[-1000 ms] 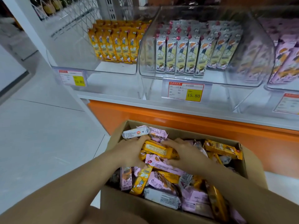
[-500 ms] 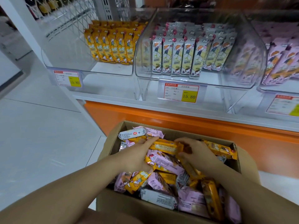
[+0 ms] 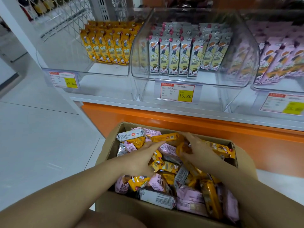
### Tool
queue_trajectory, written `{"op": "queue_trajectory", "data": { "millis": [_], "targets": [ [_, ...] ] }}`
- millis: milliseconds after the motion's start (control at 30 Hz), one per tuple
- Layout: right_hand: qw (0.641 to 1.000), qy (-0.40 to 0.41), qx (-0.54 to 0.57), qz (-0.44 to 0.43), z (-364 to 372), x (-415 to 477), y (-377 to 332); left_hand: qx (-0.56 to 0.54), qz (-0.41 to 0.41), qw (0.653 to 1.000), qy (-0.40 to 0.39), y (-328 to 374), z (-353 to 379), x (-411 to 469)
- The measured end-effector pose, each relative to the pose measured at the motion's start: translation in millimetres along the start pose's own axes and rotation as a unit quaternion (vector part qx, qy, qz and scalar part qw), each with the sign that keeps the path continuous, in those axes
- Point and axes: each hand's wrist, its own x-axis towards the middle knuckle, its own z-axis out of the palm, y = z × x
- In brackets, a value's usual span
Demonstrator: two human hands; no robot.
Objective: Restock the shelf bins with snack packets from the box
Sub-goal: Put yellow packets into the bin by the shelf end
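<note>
Resting straight and close together, the fingers (image 3: 154, 145) of the left hand (image 3: 139, 159) touch the near edge of a yellow packet (image 3: 166, 137) and carry nothing. The fingers (image 3: 189, 137) of the right hand (image 3: 197, 150) are curled over the right end of the same yellow packet and clamped on it; blur at the palm hides the thumb. Directly beneath both sets of fingers lie loose snack packets (image 3: 164, 180), yellow, pink and white, heaped at all angles. Just left of the left fingertips lies a white packet (image 3: 130, 134), printed side up. All of these sit inside the open cardboard box (image 3: 109, 145), whose walls surround both hands.

Beyond the fingers, an orange panel (image 3: 164, 117) runs under the white shelf (image 3: 107, 100). Three clear bins stand on the shelf. Straight ahead of the fingers, the middle bin (image 3: 246, 51) holds white packets upright in rows, with a price label (image 3: 177, 92) reading 15.80 at its front. Ahead and left of the fingers, the left bin (image 3: 65, 63) holds upright yellow packets toward its back. Ahead and right, the right bin (image 3: 271, 89) holds pink packets, too blurred to read. Far left of the fingers lies pale floor (image 3: 41, 137)
</note>
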Motion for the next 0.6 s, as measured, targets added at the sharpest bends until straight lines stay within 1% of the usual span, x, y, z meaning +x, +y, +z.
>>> {"op": "queue_trajectory", "data": {
  "millis": [67,133,200,300,400,500,600],
  "targets": [
    [1.000,-0.025,-0.004,-0.009,1,5,-5,0.014,-0.003,1.000,0.002,0,0,-1],
    [0.998,-0.060,-0.014,-0.017,2,9,-10,0.016,0.002,1.000,0.026,-1,0,-2],
    [0.994,-0.088,-0.053,-0.033,2,13,-13,0.009,0.006,0.999,0.051,-3,0,-1],
    [0.990,-0.092,-0.090,-0.061,0,20,-16,0.004,-0.003,0.998,0.070,-3,-2,-1],
    [0.994,-0.085,-0.066,-0.033,-1,23,-12,-0.016,-0.005,0.997,0.077,-4,-7,-2],
    [0.992,-0.123,-0.039,0.002,-3,22,-7,-0.017,-0.011,0.997,0.068,-2,-12,-5],
    [0.990,-0.143,-0.005,0.001,-5,19,-4,-0.013,-0.020,0.998,0.055,2,-17,-9]
  ]
}}
